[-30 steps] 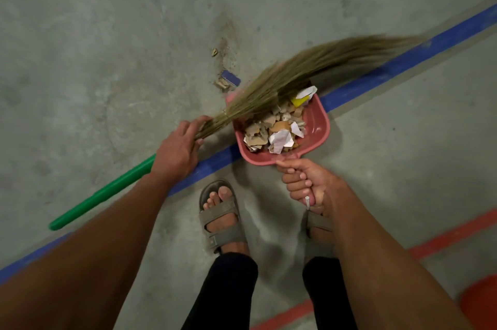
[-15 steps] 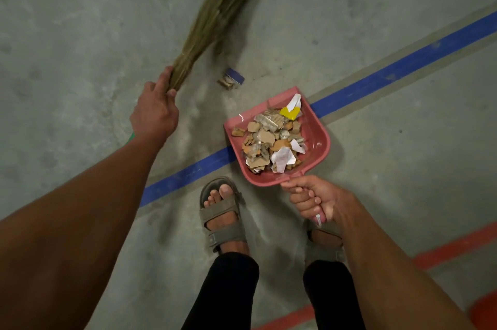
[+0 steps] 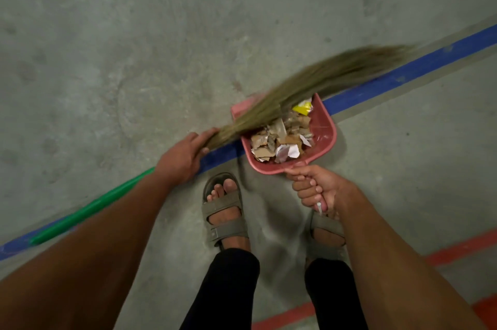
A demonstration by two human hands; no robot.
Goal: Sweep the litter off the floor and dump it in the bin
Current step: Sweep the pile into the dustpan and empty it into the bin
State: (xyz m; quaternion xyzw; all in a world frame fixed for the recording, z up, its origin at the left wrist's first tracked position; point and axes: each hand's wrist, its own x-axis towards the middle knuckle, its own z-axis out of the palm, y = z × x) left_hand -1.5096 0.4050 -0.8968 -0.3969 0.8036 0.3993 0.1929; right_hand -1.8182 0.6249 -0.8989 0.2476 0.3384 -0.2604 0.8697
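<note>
Brimming pink dustpan (image 3: 324, 130), paper litter (image 3: 279, 141)

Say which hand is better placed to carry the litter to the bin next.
Right. The right hand already grips the handle of the dustpan, which holds the litter. The left hand is busy gripping the broom.

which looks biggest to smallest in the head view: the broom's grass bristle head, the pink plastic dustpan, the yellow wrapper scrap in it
1. Straw-coloured grass bristle head of the broom, blurred by motion, so its outline is rough.
2. Pink plastic dustpan.
3. Yellow wrapper scrap, partly under the bristles.
</note>
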